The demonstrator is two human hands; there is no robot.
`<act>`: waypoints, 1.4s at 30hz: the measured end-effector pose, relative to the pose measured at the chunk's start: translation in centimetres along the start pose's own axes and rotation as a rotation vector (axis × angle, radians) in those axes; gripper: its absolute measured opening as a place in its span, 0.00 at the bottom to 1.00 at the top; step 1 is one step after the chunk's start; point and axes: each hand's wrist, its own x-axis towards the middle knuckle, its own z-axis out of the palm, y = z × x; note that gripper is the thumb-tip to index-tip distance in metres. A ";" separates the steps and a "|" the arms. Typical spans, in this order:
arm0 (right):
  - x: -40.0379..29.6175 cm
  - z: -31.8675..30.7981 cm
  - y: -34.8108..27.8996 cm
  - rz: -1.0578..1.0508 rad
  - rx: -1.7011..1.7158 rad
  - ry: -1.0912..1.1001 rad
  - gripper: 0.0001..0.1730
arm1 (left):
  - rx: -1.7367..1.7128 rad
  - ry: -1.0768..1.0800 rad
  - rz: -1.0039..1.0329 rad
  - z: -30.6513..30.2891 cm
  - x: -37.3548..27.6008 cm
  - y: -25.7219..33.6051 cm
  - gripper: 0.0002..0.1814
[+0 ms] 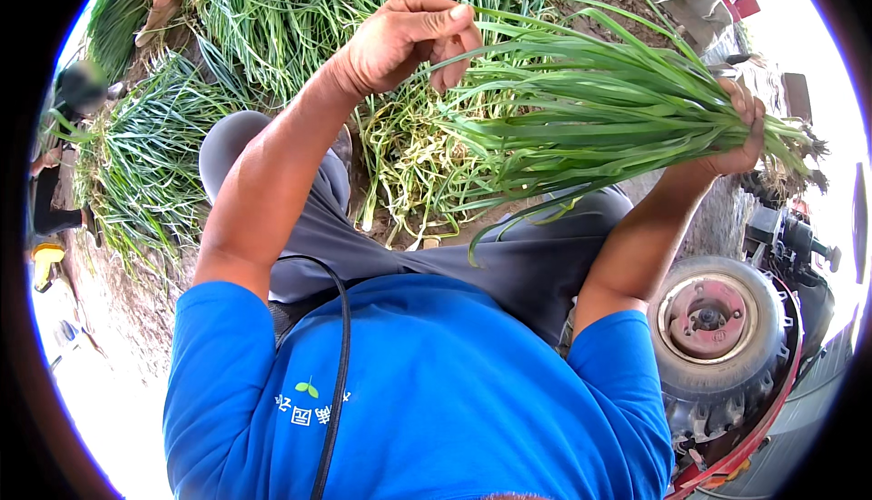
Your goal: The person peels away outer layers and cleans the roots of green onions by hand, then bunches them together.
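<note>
My right hand (739, 129) is closed around the pale stalks of a bunch of long-leaved green plants (599, 105), near its root end. Soil-marked roots (804, 152) stick out past the fist on the right, and the leaves fan out to the left. At the leaf tips is my left hand (436, 40), its fingers curled and the thumb by the index finger. Leaf ends reach its fingers, but whether they are pinched cannot be told. Below the bunch, yellowed loose leaves (426, 159) lie on the ground between my knees.
Heaps of similar green plants (272, 30) lie ahead, with another pile (160, 159) at the left. A foot in a brown shoe (158, 20) and another person's dark-clothed limbs (51, 193) are at the left. A machine's rubber-tyred wheel (712, 326) stands at my right.
</note>
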 end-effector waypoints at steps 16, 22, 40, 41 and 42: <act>0.3 -0.5 0.5 0.029 -0.001 -0.007 0.04 | 0.448 0.388 0.034 -0.6 0.1 1.5 0.17; 0.7 1.0 2.4 0.087 0.123 -0.077 0.02 | 0.663 0.148 0.107 3.6 1.5 -3.2 0.12; 1.2 2.1 5.6 0.198 0.193 -0.162 0.04 | 1.175 0.291 0.235 5.5 3.1 -4.7 0.14; 1.3 2.1 5.9 0.202 0.190 -0.170 0.04 | 1.189 0.293 0.249 5.4 3.1 -4.9 0.14; 1.3 2.3 6.1 0.202 0.181 -0.173 0.04 | 1.184 0.335 0.283 5.6 3.1 -5.1 0.14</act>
